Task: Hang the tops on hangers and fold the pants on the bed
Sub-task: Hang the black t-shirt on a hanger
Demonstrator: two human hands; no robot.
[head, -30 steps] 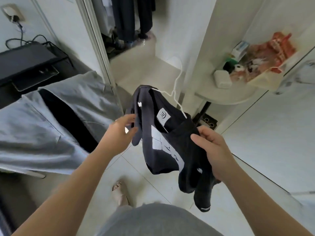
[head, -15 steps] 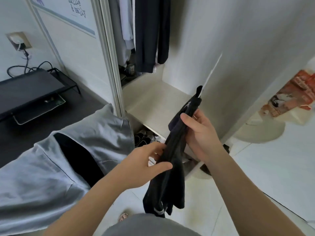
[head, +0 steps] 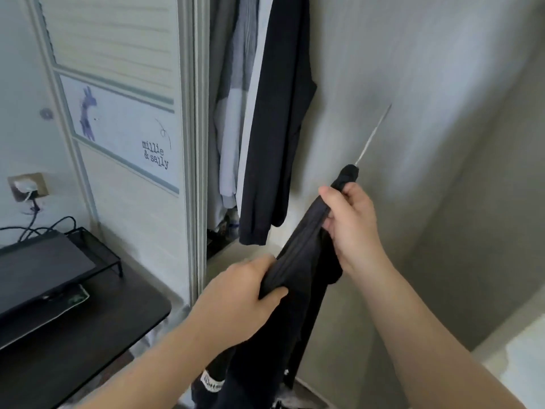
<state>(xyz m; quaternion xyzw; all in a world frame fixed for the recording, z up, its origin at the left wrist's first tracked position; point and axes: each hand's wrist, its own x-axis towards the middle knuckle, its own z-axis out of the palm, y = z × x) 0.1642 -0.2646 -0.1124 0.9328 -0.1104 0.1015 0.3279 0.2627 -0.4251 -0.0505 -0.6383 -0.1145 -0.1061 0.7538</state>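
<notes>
A: You have the black top [head: 298,267] bunched up between both hands, right before the open wardrobe [head: 193,143].

B: Your left hand [head: 244,293] pinches the lower folds, thumb curled over the cloth; the rest hangs down.

A: And your right hand [head: 351,222] is closed round the upper end, where the thin white hanger [head: 373,134] sticks up.

B: A dark garment [head: 274,128] hangs just beyond.

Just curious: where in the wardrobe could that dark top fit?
Free: the gap between the hanging dark navy garment and the wardrobe's pale grey inner wall. Crowded: grey garments bunch between it and the white door frame.
</notes>
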